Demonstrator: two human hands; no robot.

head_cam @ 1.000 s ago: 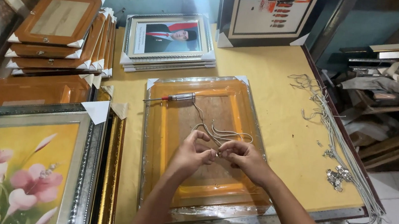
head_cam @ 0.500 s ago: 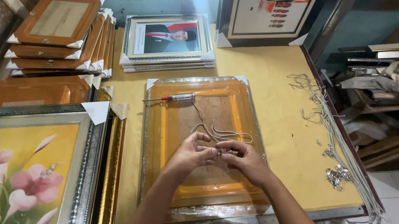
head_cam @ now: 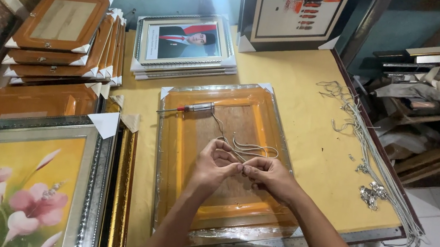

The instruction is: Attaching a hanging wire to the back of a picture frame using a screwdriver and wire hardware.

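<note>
I saw left hand (head_cam: pixel 217 164) and right hand (head_cam: pixel 269 173) pinched shut on cord (head_cam: pixel 247 148) at centre frame, over the face-down picture frame (head_cam: pixel 227 157); cord loose, not yet fixed; screwdriver (head_cam: pixel 189 108) untouched.

glossy plastic-wrapped frame (head_cam: pixel 195 153), thin pale cord (head_cam: pixel 253 147)

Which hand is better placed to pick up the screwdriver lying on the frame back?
Probably the left hand: the screwdriver lies up and to its side on the orange frame back, while the right hand would have to cross over. Both hands pinch the cord.
</note>
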